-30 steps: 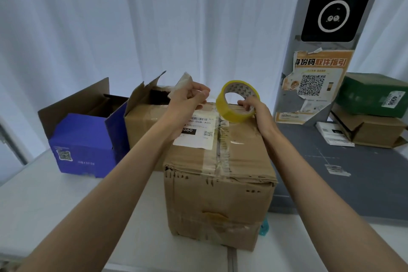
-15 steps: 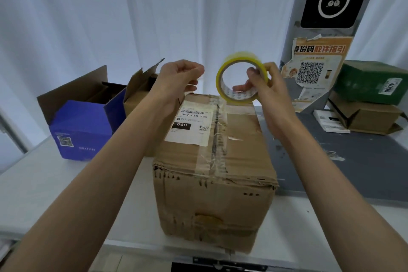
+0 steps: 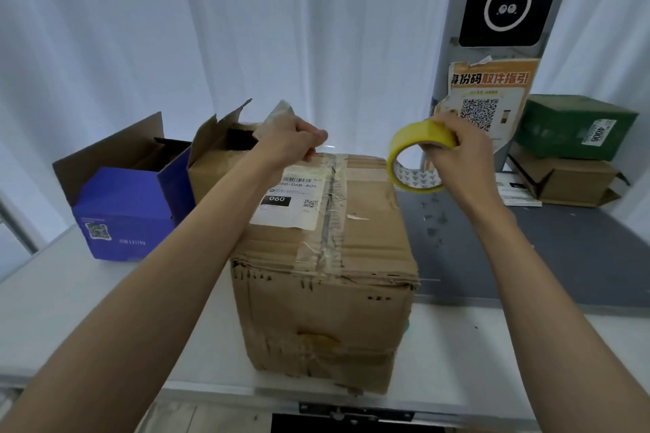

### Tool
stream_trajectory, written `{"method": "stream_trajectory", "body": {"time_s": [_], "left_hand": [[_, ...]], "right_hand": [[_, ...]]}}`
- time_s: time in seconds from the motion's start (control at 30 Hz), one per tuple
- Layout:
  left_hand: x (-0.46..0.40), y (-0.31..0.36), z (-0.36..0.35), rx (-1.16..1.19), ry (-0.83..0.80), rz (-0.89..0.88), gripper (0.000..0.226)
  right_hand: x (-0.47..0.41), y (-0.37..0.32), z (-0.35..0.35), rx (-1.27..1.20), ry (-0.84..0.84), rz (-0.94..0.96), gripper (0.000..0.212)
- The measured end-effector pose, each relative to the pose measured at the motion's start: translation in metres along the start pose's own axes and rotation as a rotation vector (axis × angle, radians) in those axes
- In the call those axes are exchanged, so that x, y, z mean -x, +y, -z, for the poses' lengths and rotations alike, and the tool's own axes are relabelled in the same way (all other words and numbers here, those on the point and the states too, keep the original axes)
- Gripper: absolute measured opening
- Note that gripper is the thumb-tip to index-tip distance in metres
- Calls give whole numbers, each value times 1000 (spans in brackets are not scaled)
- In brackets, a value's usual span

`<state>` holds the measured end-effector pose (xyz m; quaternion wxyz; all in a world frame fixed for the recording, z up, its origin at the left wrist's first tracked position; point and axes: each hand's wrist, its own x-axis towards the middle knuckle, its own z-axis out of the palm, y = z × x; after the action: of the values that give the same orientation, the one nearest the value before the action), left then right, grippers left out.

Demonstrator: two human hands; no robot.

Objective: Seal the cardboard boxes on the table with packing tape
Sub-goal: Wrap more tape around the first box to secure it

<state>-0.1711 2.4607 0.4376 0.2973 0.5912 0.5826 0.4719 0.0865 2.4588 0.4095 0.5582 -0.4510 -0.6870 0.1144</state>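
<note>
Five boxes (image 3: 323,257), one tape roll (image 3: 418,155)

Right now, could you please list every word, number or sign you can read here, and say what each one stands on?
"060-06B-A05": white shipping label on the brown cardboard box.
"060": black patch on that label.
"4006": white sticker on the green box.
"身份码取件指引": orange poster on the grey post.
Blue box's white print: too blurred.
QR codes, small print: unreadable.
</note>
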Motion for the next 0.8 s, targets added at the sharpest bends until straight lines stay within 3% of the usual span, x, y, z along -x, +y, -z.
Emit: {"method": "stream_trajectory", "body": {"time_s": [0.17,0.7,0.8], "left_hand": [[-5,-4,6,-97,-24,43,24],[-8,-23,1,-254,-139,20,30],[-6,-24,-1,-277,-184,-12,18]], "right_hand": [[-1,19,12,89,-46,-17,37],[12,41,3,3,-100,-116,35],[13,42,4,15,-104,-138,33]]}}
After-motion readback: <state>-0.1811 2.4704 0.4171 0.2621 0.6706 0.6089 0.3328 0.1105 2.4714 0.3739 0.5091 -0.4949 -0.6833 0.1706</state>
